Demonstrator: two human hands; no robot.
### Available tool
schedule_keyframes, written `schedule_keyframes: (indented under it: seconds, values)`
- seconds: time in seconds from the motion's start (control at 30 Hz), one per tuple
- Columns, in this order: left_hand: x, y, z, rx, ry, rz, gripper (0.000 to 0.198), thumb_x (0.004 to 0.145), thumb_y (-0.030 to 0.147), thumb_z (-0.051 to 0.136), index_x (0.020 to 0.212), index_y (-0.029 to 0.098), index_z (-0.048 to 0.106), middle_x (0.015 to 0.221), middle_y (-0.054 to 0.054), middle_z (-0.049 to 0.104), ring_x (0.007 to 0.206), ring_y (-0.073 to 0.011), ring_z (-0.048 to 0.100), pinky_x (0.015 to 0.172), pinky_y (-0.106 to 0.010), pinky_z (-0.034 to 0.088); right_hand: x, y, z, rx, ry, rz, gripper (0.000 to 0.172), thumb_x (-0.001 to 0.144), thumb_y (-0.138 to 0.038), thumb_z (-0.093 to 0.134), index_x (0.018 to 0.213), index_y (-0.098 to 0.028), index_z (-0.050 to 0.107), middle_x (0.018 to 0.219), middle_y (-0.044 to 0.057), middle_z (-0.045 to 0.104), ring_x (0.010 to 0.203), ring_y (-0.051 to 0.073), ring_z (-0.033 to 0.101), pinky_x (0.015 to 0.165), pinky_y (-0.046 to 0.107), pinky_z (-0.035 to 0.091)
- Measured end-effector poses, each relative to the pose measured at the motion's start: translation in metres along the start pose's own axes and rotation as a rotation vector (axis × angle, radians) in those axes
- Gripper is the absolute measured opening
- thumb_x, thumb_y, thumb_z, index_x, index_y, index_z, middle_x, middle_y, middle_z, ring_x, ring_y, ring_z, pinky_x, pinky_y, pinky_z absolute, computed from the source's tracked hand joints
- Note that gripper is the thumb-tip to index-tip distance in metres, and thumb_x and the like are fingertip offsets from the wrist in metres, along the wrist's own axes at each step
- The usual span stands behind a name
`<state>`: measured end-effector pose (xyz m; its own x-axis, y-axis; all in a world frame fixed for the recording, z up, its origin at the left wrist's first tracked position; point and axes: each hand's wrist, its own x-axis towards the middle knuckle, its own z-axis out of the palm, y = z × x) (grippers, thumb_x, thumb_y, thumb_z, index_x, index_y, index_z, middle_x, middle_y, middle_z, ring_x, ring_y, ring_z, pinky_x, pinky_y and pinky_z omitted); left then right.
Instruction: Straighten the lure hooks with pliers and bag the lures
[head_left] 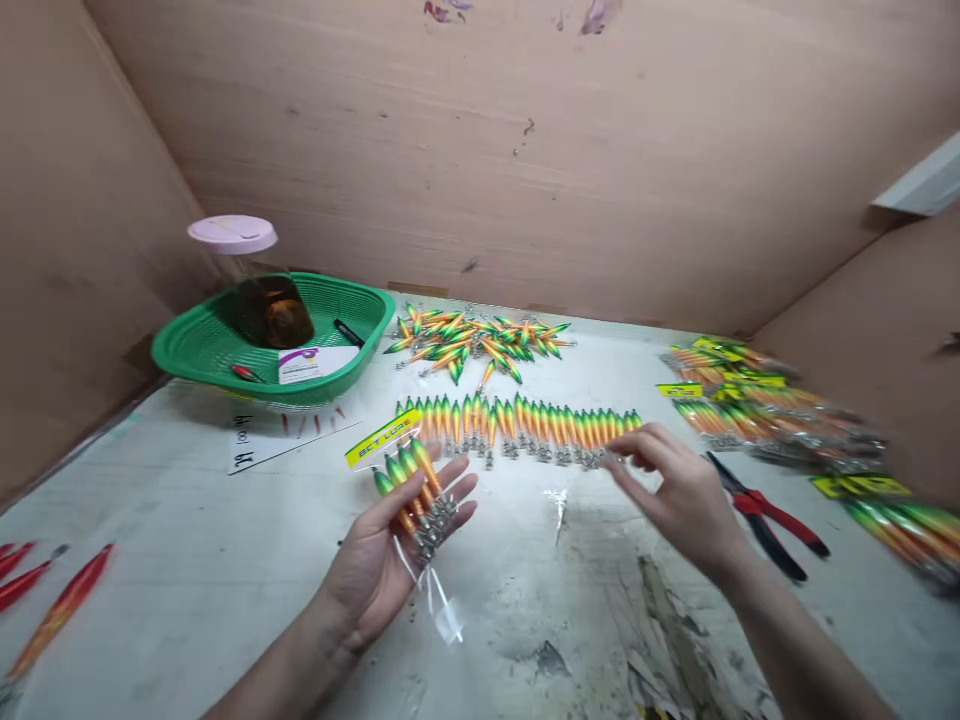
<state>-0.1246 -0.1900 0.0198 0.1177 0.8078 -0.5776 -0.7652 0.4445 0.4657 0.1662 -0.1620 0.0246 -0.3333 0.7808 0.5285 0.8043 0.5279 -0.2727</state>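
Note:
My left hand holds a clear plastic bag of fishing lures, several green, yellow and orange ones with metal hooks. A yellow header card reading "BCT LURE" tops the bag, and a white strip hangs below it. Towards the right end of a row of loose fishing lures, my right hand has its thumb and fingertips closed together at the hook ends. Its fingers partly cover the lure there. Behind the row lies a loose heap of matching lures.
A green basket with a pink-lidded jar stands at the back left. Red-handled pliers lie right of my right hand, near stacked bagged lures. Red lures lie at the left edge. Brown board walls surround the table.

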Motion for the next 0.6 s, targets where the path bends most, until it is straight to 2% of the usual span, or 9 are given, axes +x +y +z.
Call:
schedule_keyframes:
  seconds: [0.07, 0.13, 0.2, 0.27, 0.37, 0.47, 0.53, 0.6]
  values:
    - [-0.001, 0.001, 0.001, 0.004, 0.002, 0.002, 0.042, 0.096, 0.012, 0.049, 0.138, 0.012, 0.051, 0.116, -0.016, 0.073, 0.096, -0.0267, 0.074, 0.077, -0.037, 0.065, -0.011, 0.054, -0.01, -0.092, -0.037, 0.079, 0.025, 0.095, -0.036, 0.058, 0.078, -0.017, 0.06, 0.071, 0.0, 0.059, 0.055, 0.011, 0.053, 0.049, 0.026, 0.045]
    - [-0.002, 0.001, 0.003, 0.005, 0.001, -0.006, 0.039, 0.096, 0.012, 0.048, 0.135, 0.011, 0.053, 0.118, -0.017, 0.072, 0.098, -0.0277, 0.074, 0.077, -0.038, 0.066, -0.022, 0.095, -0.012, -0.129, -0.105, 0.134, 0.027, 0.095, -0.04, 0.06, 0.083, -0.016, 0.061, 0.072, -0.003, 0.06, 0.054, 0.008, 0.053, 0.05, 0.022, 0.046]
    - [-0.003, 0.001, 0.003, 0.009, -0.005, -0.017, 0.037, 0.097, 0.012, 0.048, 0.133, 0.008, 0.053, 0.119, -0.018, 0.071, 0.099, -0.0287, 0.073, 0.076, -0.038, 0.066, -0.032, 0.118, -0.006, -0.134, -0.157, 0.177, 0.025, 0.096, -0.039, 0.059, 0.09, -0.016, 0.063, 0.077, -0.003, 0.063, 0.057, 0.007, 0.056, 0.053, 0.022, 0.049]
    - [-0.003, 0.0, 0.003, 0.011, -0.017, -0.024, 0.037, 0.097, 0.013, 0.048, 0.133, 0.007, 0.053, 0.119, -0.019, 0.071, 0.1, -0.0296, 0.073, 0.076, -0.038, 0.066, -0.038, 0.126, 0.002, -0.125, -0.174, 0.209, 0.023, 0.097, -0.038, 0.058, 0.093, -0.016, 0.063, 0.081, -0.002, 0.064, 0.061, 0.008, 0.059, 0.057, 0.023, 0.052]
    - [0.0, -0.001, 0.001, 0.008, -0.037, -0.037, 0.041, 0.097, 0.014, 0.049, 0.137, 0.007, 0.049, 0.119, -0.018, 0.071, 0.101, -0.0298, 0.073, 0.076, -0.039, 0.066, -0.038, 0.122, 0.002, -0.097, -0.152, 0.238, 0.03, 0.096, -0.045, 0.057, 0.088, -0.016, 0.063, 0.078, -0.001, 0.064, 0.061, 0.009, 0.06, 0.059, 0.026, 0.053]
    - [0.001, -0.003, -0.001, -0.007, -0.049, -0.054, 0.044, 0.097, 0.013, 0.049, 0.14, 0.008, 0.046, 0.119, -0.017, 0.071, 0.101, -0.0294, 0.073, 0.077, -0.039, 0.066, -0.031, 0.102, -0.02, -0.058, -0.097, 0.253, 0.042, 0.092, -0.058, 0.054, 0.083, -0.018, 0.064, 0.072, 0.003, 0.066, 0.058, 0.014, 0.062, 0.054, 0.029, 0.052]
    - [0.002, -0.003, -0.002, -0.016, -0.057, -0.072, 0.045, 0.096, 0.013, 0.05, 0.141, 0.008, 0.046, 0.119, -0.017, 0.072, 0.1, -0.0298, 0.073, 0.078, -0.039, 0.065, -0.027, 0.075, -0.042, -0.019, -0.074, 0.246, 0.038, 0.09, -0.057, 0.056, 0.089, -0.021, 0.065, 0.078, 0.006, 0.069, 0.064, 0.019, 0.066, 0.056, 0.03, 0.052]
    - [0.002, -0.003, -0.001, -0.024, -0.062, -0.081, 0.045, 0.095, 0.012, 0.05, 0.14, 0.008, 0.046, 0.117, -0.017, 0.072, 0.098, -0.0299, 0.073, 0.077, -0.039, 0.065, -0.026, 0.037, -0.06, 0.058, -0.106, 0.198, 0.027, 0.09, -0.051, 0.06, 0.095, -0.025, 0.065, 0.087, 0.005, 0.07, 0.076, 0.02, 0.068, 0.062, 0.029, 0.054]
